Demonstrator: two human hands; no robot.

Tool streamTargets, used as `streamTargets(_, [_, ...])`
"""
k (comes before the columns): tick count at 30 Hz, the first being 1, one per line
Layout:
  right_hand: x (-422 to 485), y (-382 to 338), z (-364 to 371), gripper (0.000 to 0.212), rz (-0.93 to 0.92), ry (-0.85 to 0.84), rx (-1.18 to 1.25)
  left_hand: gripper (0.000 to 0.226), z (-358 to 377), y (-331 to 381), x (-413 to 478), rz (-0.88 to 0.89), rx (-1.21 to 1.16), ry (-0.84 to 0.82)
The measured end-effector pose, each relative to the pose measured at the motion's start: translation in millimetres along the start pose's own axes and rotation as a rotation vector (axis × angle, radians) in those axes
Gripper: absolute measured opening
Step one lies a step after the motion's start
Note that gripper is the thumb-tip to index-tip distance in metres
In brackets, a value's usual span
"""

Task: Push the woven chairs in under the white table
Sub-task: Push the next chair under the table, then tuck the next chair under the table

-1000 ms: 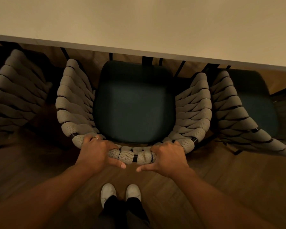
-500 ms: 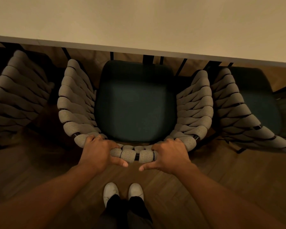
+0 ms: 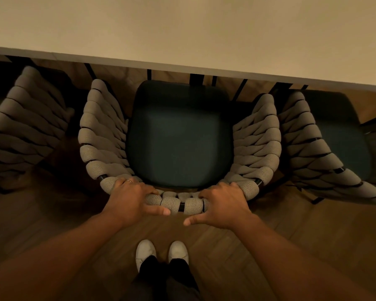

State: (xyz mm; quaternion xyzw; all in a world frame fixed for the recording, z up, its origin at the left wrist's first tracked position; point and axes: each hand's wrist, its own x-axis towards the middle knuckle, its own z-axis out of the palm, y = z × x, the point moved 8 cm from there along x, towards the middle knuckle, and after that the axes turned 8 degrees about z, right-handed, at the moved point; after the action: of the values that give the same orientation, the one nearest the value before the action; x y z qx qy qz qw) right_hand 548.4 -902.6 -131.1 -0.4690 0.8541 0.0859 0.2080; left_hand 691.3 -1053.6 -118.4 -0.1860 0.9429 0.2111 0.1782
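On my feed, both hands are on the middle woven chair (image 3: pixel 174 203), gripping the curved top of its backrest. The left hand (image 3: pixel 130 199) has its fingers curled over the padded weave left of centre, with a ring (image 3: pixel 128 181) on one finger. The right hand (image 3: pixel 223 205) is wrapped over the weave in the same way right of centre. Both thumbs lie along the near side of the rail and point toward each other with a gap between their tips. The chair faces the white table (image 3: pixel 182 29). Its dark green seat cushion (image 3: pixel 179 135) is almost wholly in the open, and the front edge sits just by the table's near edge; I cannot tell whether it is under it. Another woven chair on the left (image 3: pixel 26 127) stands just beside it, its front reaching under the tabletop into shadow. A woven chair on the right (image 3: pixel 313 153) stands close against the middle one's armrest, angled, with its own dark cushion (image 3: pixel 339 135) mostly outside the table. Thin black legs show beneath the tabletop. Below the hands I see pale shoes (image 3: pixel 145 250) side by side on the wooden floor (image 3: pixel 291 235).
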Motion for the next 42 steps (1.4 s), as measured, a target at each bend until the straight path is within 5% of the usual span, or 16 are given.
streamTargets(5, [9.3, -16.3, -14.5, 0.095, -0.02, -0.124, 0.237, 0.049, -32.5, -10.1, -17.0, -0.035, -0.365, 0.131])
streamTargets(9, [25.3, -50.2, -31.8, 0.067, -0.005, -0.072, 0.407, 0.02, -65.7, -29.2, -33.6, -0.058, -0.369, 0.292])
streamTargets(16, [49.3, -131.2, -76.9, 0.029, -0.05, 0.117, 0.502, 0.01, -94.6, -102.2, -79.4, -0.138, -0.392, 0.404])
streamTargets(22, [70.0, -231.9, -106.0, 0.025, -0.1, 0.189, 0.542, 0.008, -105.2, -194.8, -128.5, -0.193, -0.436, 0.451])
streamTargets(35, [94.3, -490.4, -99.3, 0.019, -0.177, 0.074, 0.561, 0.008, -133.3, -413.6, -252.5, -0.28, -0.45, 0.474])
streamTargets(42, [126.1, -581.6, -121.1, 0.022, -0.232, 0.175, 0.516, 0.016, -152.0, -503.3, -285.4, -0.336, -0.457, 0.503])
